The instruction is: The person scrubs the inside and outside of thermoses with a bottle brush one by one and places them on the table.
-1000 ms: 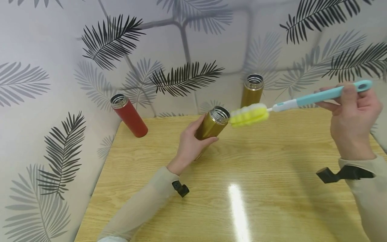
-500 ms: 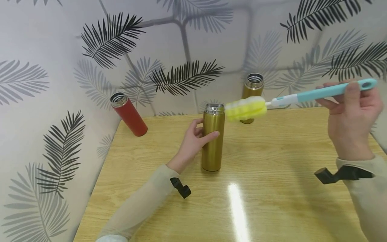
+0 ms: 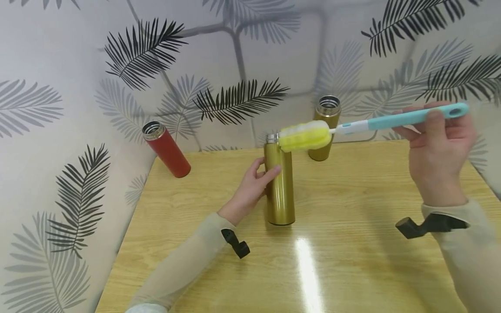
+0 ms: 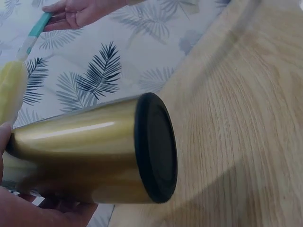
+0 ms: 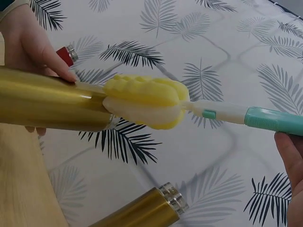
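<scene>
My left hand [image 3: 248, 191] grips a gold vacuum flask [image 3: 281, 187] around its body, thumb across the front. Its black base [image 4: 158, 149] shows in the left wrist view, lifted off the table. My right hand [image 3: 442, 152] holds a bottle brush by its turquoise handle [image 3: 411, 118], fingers around the far end. The brush's yellow and white sponge head [image 3: 305, 135] lies sideways against the flask's steel neck and hides part of it. In the right wrist view the sponge [image 5: 144, 100] overlaps the mouth; I cannot tell whether its tip is inside.
A red flask [image 3: 167, 149] stands uncapped at the back left of the wooden table [image 3: 195, 269]. Behind the brush is a second gold flask [image 3: 326, 119], also uncapped. A wall covering with leaf prints [image 3: 242, 100] rises along the back edge.
The gold flask in my left hand has swung from its mouth facing me to nearly upright, its mouth now turned away. My right hand has brought the brush left, onto the flask's neck.
</scene>
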The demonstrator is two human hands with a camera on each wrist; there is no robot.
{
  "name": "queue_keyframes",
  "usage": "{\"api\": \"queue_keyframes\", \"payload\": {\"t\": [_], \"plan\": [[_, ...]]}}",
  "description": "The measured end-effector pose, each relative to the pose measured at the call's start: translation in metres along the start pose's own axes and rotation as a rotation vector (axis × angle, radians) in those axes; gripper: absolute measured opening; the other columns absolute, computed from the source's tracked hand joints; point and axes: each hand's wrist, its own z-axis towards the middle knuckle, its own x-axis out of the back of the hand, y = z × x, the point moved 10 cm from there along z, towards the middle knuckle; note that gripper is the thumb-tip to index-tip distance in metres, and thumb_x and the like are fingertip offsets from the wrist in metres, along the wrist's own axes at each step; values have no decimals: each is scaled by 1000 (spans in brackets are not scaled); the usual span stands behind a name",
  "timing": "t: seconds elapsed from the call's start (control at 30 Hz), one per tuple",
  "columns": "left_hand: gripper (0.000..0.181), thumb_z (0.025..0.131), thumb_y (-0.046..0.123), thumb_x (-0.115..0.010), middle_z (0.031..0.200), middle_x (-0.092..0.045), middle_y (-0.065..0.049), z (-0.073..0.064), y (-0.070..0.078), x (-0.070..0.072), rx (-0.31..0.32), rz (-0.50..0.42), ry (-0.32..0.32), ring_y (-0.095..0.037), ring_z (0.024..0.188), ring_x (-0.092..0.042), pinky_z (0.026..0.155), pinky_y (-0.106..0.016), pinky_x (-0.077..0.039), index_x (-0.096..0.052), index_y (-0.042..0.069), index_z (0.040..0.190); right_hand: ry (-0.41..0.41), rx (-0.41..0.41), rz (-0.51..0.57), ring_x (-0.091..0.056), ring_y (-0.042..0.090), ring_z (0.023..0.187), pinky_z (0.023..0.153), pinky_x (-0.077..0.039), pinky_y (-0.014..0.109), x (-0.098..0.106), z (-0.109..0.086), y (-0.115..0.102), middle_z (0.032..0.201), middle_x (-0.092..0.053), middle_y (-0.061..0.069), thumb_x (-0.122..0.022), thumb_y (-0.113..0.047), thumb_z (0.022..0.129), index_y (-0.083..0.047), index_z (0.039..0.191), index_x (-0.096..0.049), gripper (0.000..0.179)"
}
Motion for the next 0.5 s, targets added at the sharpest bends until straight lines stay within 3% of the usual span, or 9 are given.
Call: {"api": "queue_keyframes", "payload": {"t": [0.2,0.37,0.5], "plan": [[58,106,24,-62,138,-59,-22,0,-4,2,24,-139,-46,-29,121,-61,109,-48,-47,-35,17,157,-60,-5,-134,-73,35,83,78,-63,43,5,-6,5,90,-72,29,-56,23,94,30,100,-58,9],[68,103,9,-60,149,-49,-24,-6,0,4,9,-167,-117,-31,130,-55,115,-49,-40,-27,16,162,-168,-54,-140,-74,35,89,88,-61,43,9,-13,6,96,-73,29,-56,27,92,33,105,-58,14],[68,102,6,-59,148,-50,-23,-6,5,6,-13,-154,-154,-30,127,-57,114,-47,-42,-26,15,161,-205,-97,-345,-76,28,86,90,-60,34,23,-16,8,95,-75,22,-62,24,91,32,108,-59,19]]}}
